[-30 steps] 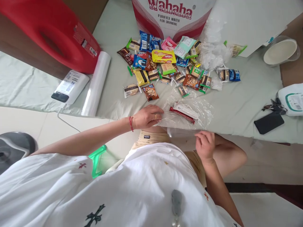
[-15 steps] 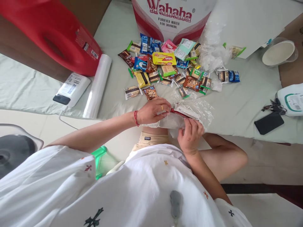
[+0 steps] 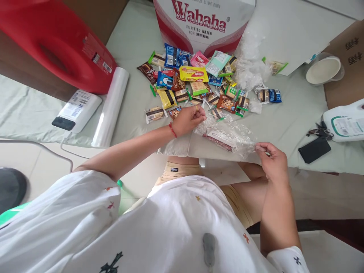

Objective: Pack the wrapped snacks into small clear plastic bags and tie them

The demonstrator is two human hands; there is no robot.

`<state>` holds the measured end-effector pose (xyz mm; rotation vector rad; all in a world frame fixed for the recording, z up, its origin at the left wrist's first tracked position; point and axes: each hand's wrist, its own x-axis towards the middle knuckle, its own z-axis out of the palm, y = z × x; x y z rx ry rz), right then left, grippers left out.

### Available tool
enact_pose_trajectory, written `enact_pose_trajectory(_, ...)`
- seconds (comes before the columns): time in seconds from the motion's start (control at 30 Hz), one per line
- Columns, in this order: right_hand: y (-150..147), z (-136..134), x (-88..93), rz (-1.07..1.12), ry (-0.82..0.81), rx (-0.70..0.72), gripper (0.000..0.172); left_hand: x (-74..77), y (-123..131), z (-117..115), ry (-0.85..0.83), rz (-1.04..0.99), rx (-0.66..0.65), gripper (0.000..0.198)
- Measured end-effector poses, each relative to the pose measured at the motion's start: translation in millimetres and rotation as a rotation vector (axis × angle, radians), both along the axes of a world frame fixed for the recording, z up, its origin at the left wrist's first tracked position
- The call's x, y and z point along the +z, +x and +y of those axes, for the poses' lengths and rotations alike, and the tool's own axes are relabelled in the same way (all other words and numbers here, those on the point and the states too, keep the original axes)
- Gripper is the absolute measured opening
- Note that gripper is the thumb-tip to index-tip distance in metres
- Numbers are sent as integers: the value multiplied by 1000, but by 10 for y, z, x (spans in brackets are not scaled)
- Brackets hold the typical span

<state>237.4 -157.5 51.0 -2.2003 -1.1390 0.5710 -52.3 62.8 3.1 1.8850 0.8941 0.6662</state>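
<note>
A sheet of clear plastic film (image 3: 241, 134) lies spread near the table's front edge. On it, or under a layer of it, rests a flat white and dark-red packet (image 3: 220, 138); its kind is not plain. My left hand (image 3: 189, 119) pinches the film's upper left part, fingertips together. At the film's right corner, my right hand (image 3: 271, 157) grips the plastic between thumb and fingers, pulling it into a point. Just beyond my left hand is a heap of wrapped snacks, among them a yellow wafer packet (image 3: 193, 74) and a brown cookie packet (image 3: 226, 103).
A clear film roll (image 3: 110, 108) and a white power bank (image 3: 76, 112) with a cable lie left, by a red jug (image 3: 71, 45). Behind the snacks stands a Wahaha box (image 3: 204, 26). Crumpled plastic (image 3: 251, 64), a cup (image 3: 324, 70), keys and a black case (image 3: 314, 149) are right.
My right hand has moved right, drawing the film's corner outward. My left hand has shifted slightly up and away from the packet, which now lies between the hands.
</note>
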Motion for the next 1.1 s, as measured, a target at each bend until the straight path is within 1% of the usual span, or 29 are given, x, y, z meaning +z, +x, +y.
enact_pose_trajectory(0.07, 74, 66, -95, 75, -30, -33, 33, -11, 81, 55, 72, 107, 16, 20)
enact_pose_trajectory(0.1, 90, 83, -140, 65, -81, -40, 32, -6, 115, 70, 127, 174, 20, 25)
enact_pose_trajectory(0.2, 91, 74, -213, -137, -306, -31, 27, 48, 185, 69, 358, 329, 43, 39)
enact_pose_trajectory(0.27, 86, 46, -199, -287, -394, -6, 27, 107, 199, 31, 511, 346, 82, 39)
enact_pose_trajectory(0.33, 97, 43, -153, -402, -361, 12, 28, 173, 186, -47, 618, 310, 131, 32)
enact_pose_trajectory(0.4, 119, 104, -110, -507, -234, 13, 30, 231, 163, -182, 709, 252, 133, 27)
enact_pose_trajectory(0.43, 126, 167, -100, -547, -158, 25, 31, 249, 157, -271, 753, 226, 89, 27)
enact_pose_trajectory(0.47, 125, 253, -103, -568, -91, 56, 32, 257, 158, -370, 794, 212, 18, 27)
enact_pose_trajectory(0.53, 88, 483, -148, -568, -3, 178, 33, 235, 189, -570, 845, 233, -161, 28)
enact_pose_trajectory(0.6, 12, 756, -236, -556, 16, 305, 38, 174, 250, -720, 834, 325, -263, 31)
enact_pose_trajectory(0.67, -70, 1017, -332, -544, -25, 364, 45, 105, 316, -782, 795, 428, -301, 35)
enact_pose_trajectory(0.7, -99, 1127, -369, -530, -60, 374, 45, 79, 341, -780, 777, 465, -316, 37)
enact_pose_trajectory(0.73, -117, 1216, -392, -508, -96, 379, 41, 62, 360, -764, 762, 490, -333, 38)
enact_pose_trajectory(0.8, -117, 1324, -381, -432, -129, 389, 25, 57, 378, -713, 739, 509, -372, 38)
enact_pose_trajectory(0.83, -106, 1340, -346, -374, -112, 395, 18, 65, 380, -689, 727, 509, -388, 38)
enact_pose_trajectory(0.87, -96, 1330, -294, -307, -70, 405, 15, 74, 381, -670, 714, 506, -399, 38)
enact_pose_trajectory(0.93, -101, 1238, -160, -165, 51, 465, 15, 83, 383, -647, 686, 484, -410, 39)
enact_pose_trajectory(0.97, -126, 1163, -94, -107, 100, 530, 16, 79, 385, -640, 669, 463, -409, 38)
enact_pose_trajectory(1.03, -226, 976, 1, -66, 134, 718, 15, 50, 377, -619, 620, 385, -386, 36)
enact_pose_trajectory(1.1, -373, 779, 12, -170, 108, 891, 14, 5, 333, -582, 543, 241, -337, 31)
